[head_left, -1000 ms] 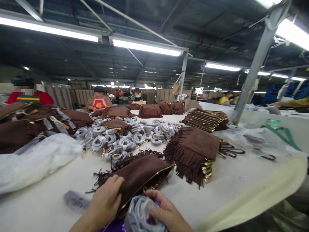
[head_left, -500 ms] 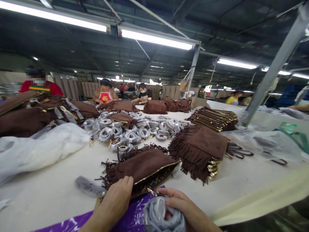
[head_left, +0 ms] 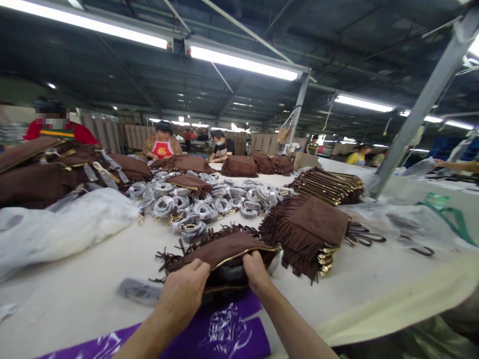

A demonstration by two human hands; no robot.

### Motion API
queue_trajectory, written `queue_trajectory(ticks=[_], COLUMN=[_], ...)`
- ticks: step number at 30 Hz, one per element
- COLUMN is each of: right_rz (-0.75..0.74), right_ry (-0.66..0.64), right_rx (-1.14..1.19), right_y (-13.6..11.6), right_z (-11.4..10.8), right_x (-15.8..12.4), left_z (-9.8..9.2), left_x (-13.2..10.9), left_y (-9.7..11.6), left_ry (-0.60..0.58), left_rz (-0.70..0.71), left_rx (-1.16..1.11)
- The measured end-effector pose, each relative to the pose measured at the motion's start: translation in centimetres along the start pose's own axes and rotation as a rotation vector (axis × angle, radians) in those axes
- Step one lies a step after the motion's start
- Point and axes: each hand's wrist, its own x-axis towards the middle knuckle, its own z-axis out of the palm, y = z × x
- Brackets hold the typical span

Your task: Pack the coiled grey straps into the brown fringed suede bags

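A brown fringed bag [head_left: 224,250] lies in front of me with its gold zipper open and its mouth towards me. My left hand [head_left: 189,286] is closed on the bag's near left edge. At the right part of the mouth, my right hand [head_left: 256,271] has its fingers closed at the upper zipper edge; some fingertips are hidden. Inside the opening shows part of a grey wrapped strap coil [head_left: 230,272]. Beneath the bag and my forearms is a shiny purple plastic sheet [head_left: 232,331]. A wrapped dark piece [head_left: 140,290] rests left of my left hand.
Several wrapped strap coils [head_left: 202,209] are heaped beyond the bag. Stacked fringed bags [head_left: 318,219] stand to the right, with a row of gold-zippered bags [head_left: 329,184] behind. White plastic [head_left: 67,224] and piled brown bags [head_left: 33,184] are left. Co-workers [head_left: 163,142] are across the table.
My right hand has moved up and forward to the bag's mouth. The strap coil it held outside is now inside the bag. My left hand still grips the bag's edge.
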Motion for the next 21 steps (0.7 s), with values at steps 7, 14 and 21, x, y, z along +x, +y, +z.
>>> queue_trajectory(ticks=[7,14,21], right_rz=[-0.190,-0.318,-0.341], right_ry=[-0.184,-0.148,-0.266], right_rx=[-0.240,-0.788,-0.804], right_y=[1.7,1.5,-0.1], right_z=[-0.9,-2.1,-2.3], right_x=[-1.8,-2.0,-3.7], left_z=[-1.7,-1.6,0.6], left_x=[-1.9,-4.9,-3.6], left_y=[-4.5,-5.4,-5.7], left_ry=[-0.121,-0.180,-0.145], left_rz=[0.005,0.067,0.088], left_rx=[-0.494,-0.343,-0.003])
